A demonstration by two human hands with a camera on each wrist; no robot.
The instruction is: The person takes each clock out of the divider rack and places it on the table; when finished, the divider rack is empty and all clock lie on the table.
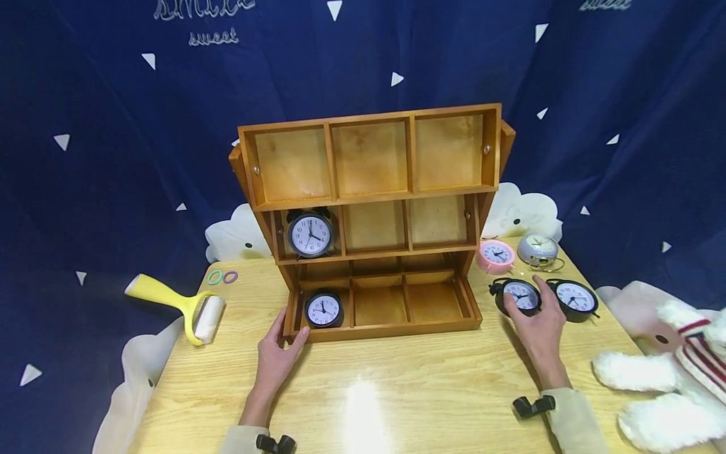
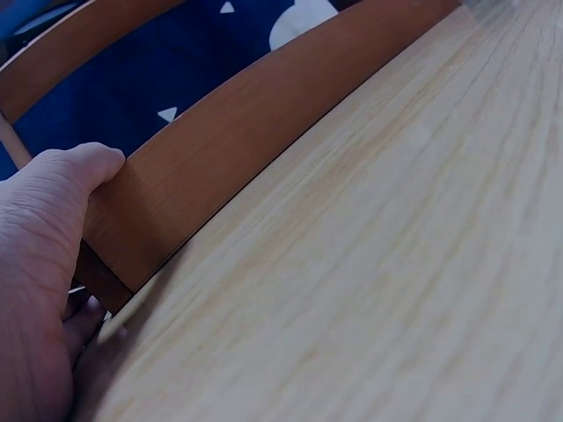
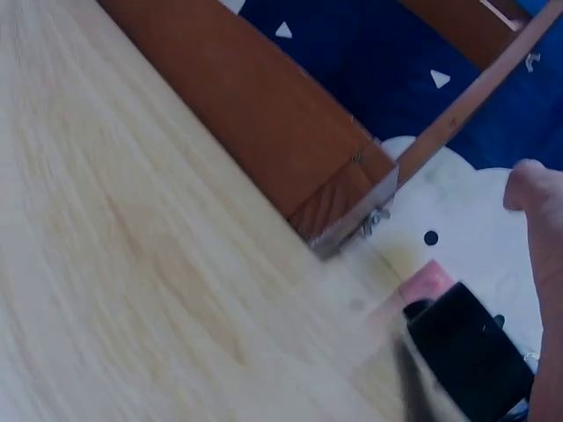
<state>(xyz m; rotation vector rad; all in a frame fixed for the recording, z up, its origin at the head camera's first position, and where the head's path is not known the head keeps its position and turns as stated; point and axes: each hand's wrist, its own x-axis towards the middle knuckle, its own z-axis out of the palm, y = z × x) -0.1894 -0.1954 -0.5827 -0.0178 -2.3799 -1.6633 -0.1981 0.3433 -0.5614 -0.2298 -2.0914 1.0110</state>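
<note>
A three-tier wooden shelf [image 1: 397,331] stands on the table. My left hand [image 1: 278,356] grips its front left corner, thumb on the front board and fingers round the side. One black alarm clock [image 1: 324,310] sits in the bottom left compartment, and another black twin-bell clock [image 1: 310,234] in the middle tier's left one. Over at the right, my right hand [image 1: 539,325] is spread around a black twin-bell clock [image 1: 520,296], thumb and index finger apart. In the right wrist view the thumb stands away from that clock [image 3: 471,352]; contact by the other fingers is hidden.
Beside that clock lie another black clock [image 1: 575,299], a pink clock [image 1: 496,255] and a grey clock [image 1: 539,249]. A yellow-handled lint roller [image 1: 181,302] and two hair ties [image 1: 215,277] lie left. A white plush toy [image 1: 669,391] is at the right edge.
</note>
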